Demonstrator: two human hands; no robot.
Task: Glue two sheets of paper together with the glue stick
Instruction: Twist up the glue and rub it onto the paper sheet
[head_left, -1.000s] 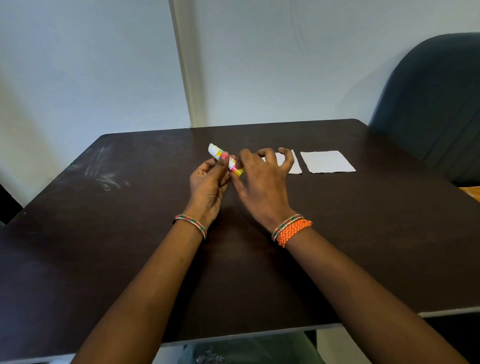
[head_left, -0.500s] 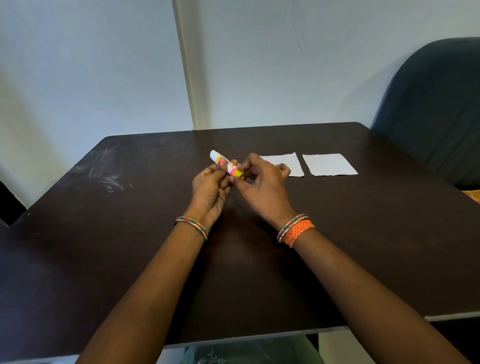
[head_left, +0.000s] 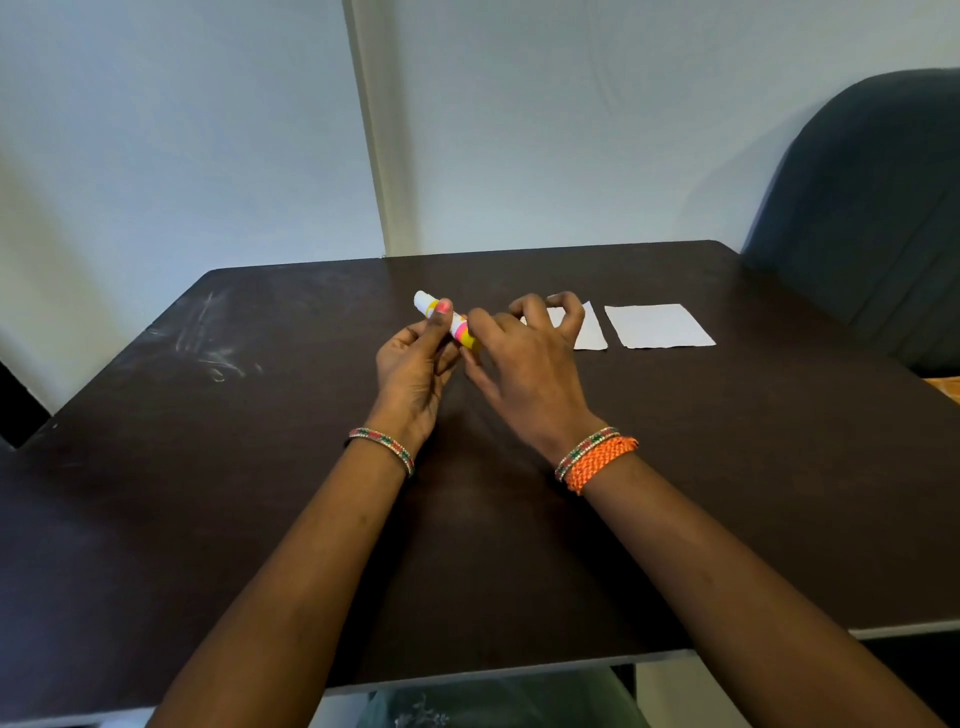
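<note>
A white glue stick (head_left: 451, 323) with yellow and pink bands is held above the dark table (head_left: 727, 467), tilted with its white end up and to the left. My left hand (head_left: 415, 369) grips its middle between thumb and fingers. My right hand (head_left: 524, 364) pinches the yellow lower end with thumb and forefinger, the other fingers curled and spread. Two white sheets of paper lie flat side by side behind my right hand: the left sheet (head_left: 589, 332) partly hidden by the fingers, the right sheet (head_left: 657, 326) fully in view.
A dark blue chair back (head_left: 872, 208) stands at the table's far right. Pale scuff marks (head_left: 208, 348) streak the table's left side. A wall runs behind the table's far edge. Something orange (head_left: 948, 387) shows at the right edge.
My right hand's fingers have uncurled and spread again while staying at the glue stick's yellow end. The left hand keeps its grip; the stick has barely shifted.
</note>
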